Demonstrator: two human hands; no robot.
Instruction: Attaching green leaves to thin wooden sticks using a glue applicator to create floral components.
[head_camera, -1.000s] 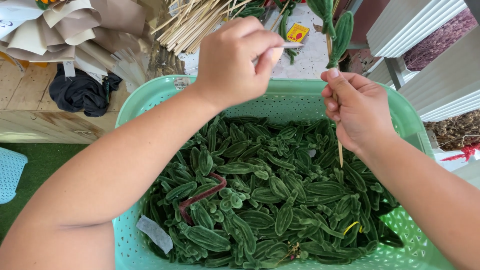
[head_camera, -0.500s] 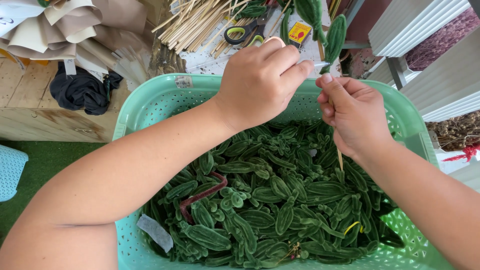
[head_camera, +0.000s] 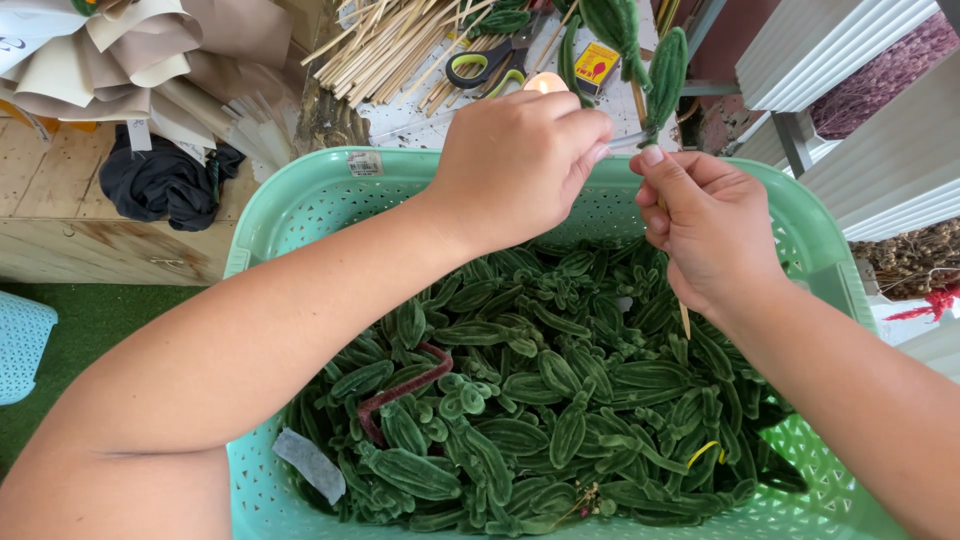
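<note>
pinching is the whole job at this point: both hands meet above the far rim of the mint-green basket (head_camera: 300, 215), working on a fuzzy green leaf stem (head_camera: 662, 75) that stands up between them. the left hand (head_camera: 515, 165) is curled almost into a fist, thumb and forefinger closed narrow on a thin pale strip just at the stem's base. the right hand (head_camera: 710, 235) is closed around the wooden stick (head_camera: 685, 320) that carries the stem, its lower end poking out below the palm and its thumb pressed up near the joint. to do this well, i judge the strip should stay taut and the stick steady, so the leaves do not twist loose. both forearms reach forward over the basket, wrists raised, elbows wide. below them lies a deep heap of finished green leaves (head_camera: 540, 420) with one dark red pipe cleaner (head_camera: 400, 390) among them. beyond, on the desk, are scissors (head_camera: 490, 65) and a spread of bare sticks (head_camera: 390, 40).
</note>
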